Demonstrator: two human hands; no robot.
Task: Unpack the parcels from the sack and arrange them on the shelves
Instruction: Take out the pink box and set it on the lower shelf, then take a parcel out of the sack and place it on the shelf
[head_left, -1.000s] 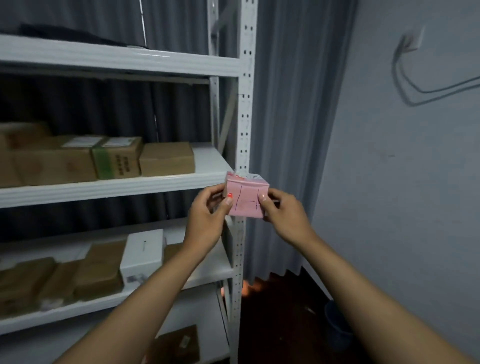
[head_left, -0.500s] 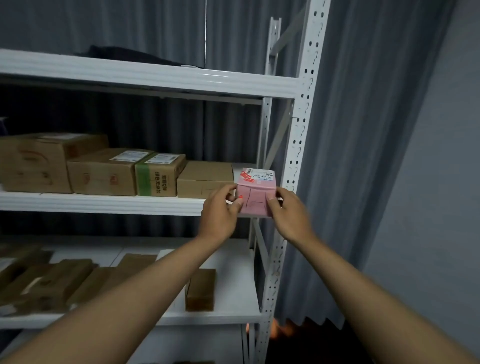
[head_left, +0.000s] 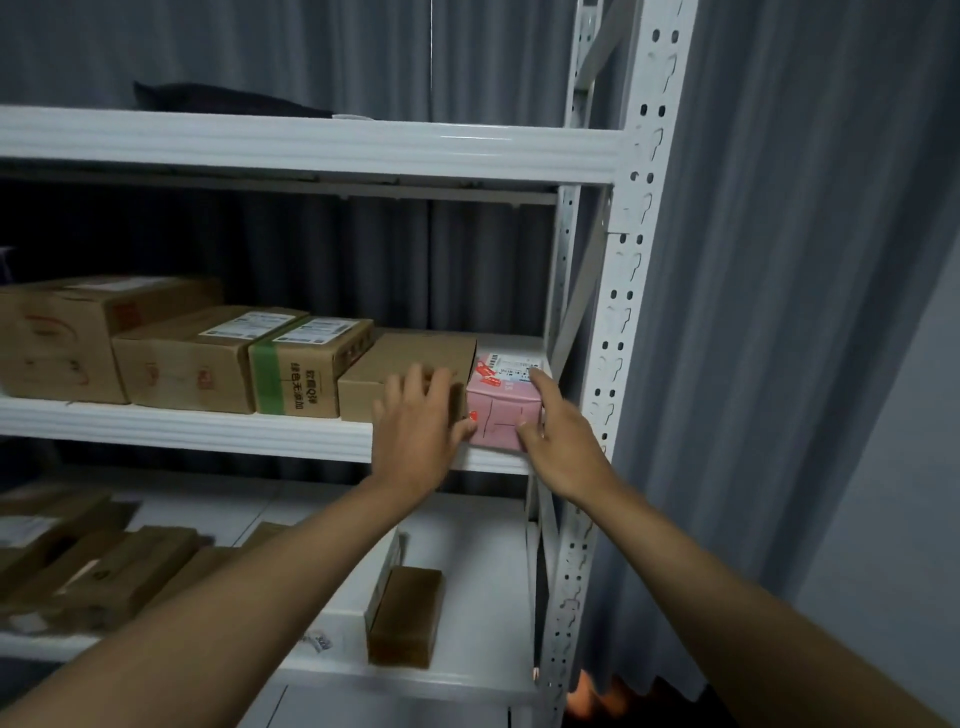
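Grey curtains (head_left: 779, 260) hang behind a white metal shelf unit (head_left: 311, 145). On its middle shelf (head_left: 182, 428) stands a row of brown cardboard boxes (head_left: 192, 358), and at the right end, just beside the last brown box (head_left: 405, 374), sits a small pink parcel (head_left: 501, 410) with a white label on top. The right hand (head_left: 558, 441) holds the parcel, with fingers on its right side and thumb on its front. The left hand (head_left: 415, 421) is mostly open, fingers spread over the brown box, and its thumb touches the parcel's left edge.
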